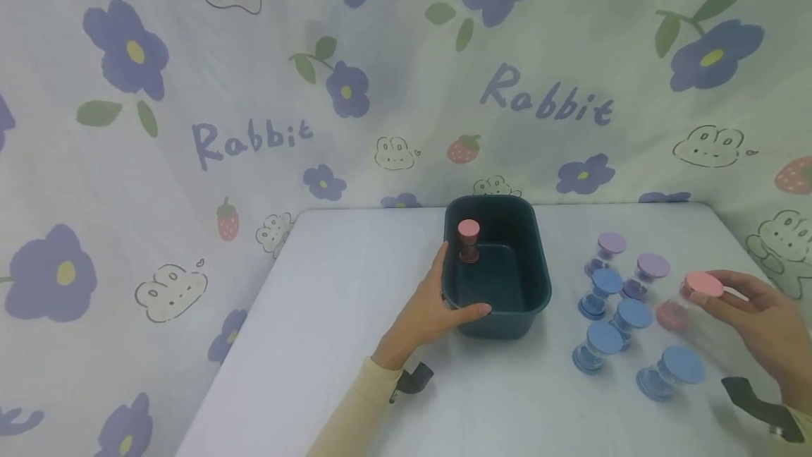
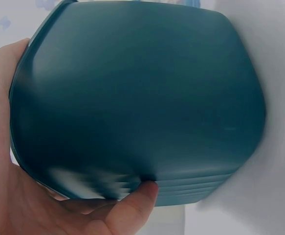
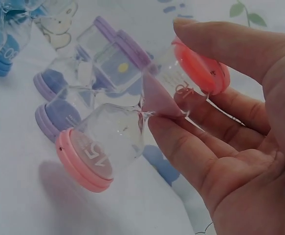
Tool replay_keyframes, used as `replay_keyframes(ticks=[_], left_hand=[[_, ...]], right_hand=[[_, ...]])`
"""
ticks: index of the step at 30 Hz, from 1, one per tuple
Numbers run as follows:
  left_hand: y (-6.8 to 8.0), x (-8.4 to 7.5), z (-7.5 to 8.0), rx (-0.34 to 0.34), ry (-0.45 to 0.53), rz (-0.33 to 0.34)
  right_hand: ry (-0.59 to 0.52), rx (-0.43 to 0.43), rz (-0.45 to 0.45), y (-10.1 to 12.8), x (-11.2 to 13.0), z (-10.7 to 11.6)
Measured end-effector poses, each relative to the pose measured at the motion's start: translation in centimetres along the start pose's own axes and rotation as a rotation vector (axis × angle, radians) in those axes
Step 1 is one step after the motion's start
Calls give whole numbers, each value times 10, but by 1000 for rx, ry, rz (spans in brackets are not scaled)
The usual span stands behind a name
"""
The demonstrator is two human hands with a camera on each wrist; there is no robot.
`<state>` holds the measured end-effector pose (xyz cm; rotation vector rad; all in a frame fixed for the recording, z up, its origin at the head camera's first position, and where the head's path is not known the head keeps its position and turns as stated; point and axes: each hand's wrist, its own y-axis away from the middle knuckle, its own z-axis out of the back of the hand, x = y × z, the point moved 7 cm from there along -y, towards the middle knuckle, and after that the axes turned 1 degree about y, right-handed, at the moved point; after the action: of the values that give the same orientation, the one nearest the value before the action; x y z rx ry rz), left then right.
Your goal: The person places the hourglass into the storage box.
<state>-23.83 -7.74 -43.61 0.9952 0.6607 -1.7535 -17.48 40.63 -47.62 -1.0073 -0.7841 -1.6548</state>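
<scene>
A dark green plastic bin [image 1: 501,328] stands on the white table. My left hand [image 1: 423,312] grips its near left corner, fingers along the left side and thumb on the front rim; the left wrist view shows the bin's wall [image 2: 142,98] close up. Inside, at the left, one pink hourglass [image 1: 469,233] stands upright. My right hand [image 1: 761,312] pinches another pink hourglass [image 3: 86,161] by its upper end. That hourglass is tilted, with pink sand in it and a 15 on its cap. Its lower cap casts a shadow on the table.
Two purple hourglasses [image 1: 652,266] stand left of my right hand. Several blue hourglasses [image 1: 604,338] stand between the bin and that hand, one [image 1: 672,374] nearer the front. A curtain [image 1: 393,90] with flowers and rabbits hangs behind the table.
</scene>
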Motion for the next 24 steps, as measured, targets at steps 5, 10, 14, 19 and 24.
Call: replay_keyframes(ticks=[5, 10, 14, 19, 24], left_hand=[[-2, -5, -1, 5, 14, -38], [-3, -8, -1, 9, 9, -62], [-2, -7, 0, 12, 4, -43], [-1, -4, 1, 4, -1, -21], [-1, -3, 0, 5, 11, -24]], right_hand=[[-44, -20, -127, 2, -6, 7], [-72, -73, -77, 6, 4, 12], [-150, -107, 37, 9, 23, 17], [-105, -149, 120, 10, 47, 21], [-12, -174, 33, 12, 60, 17]])
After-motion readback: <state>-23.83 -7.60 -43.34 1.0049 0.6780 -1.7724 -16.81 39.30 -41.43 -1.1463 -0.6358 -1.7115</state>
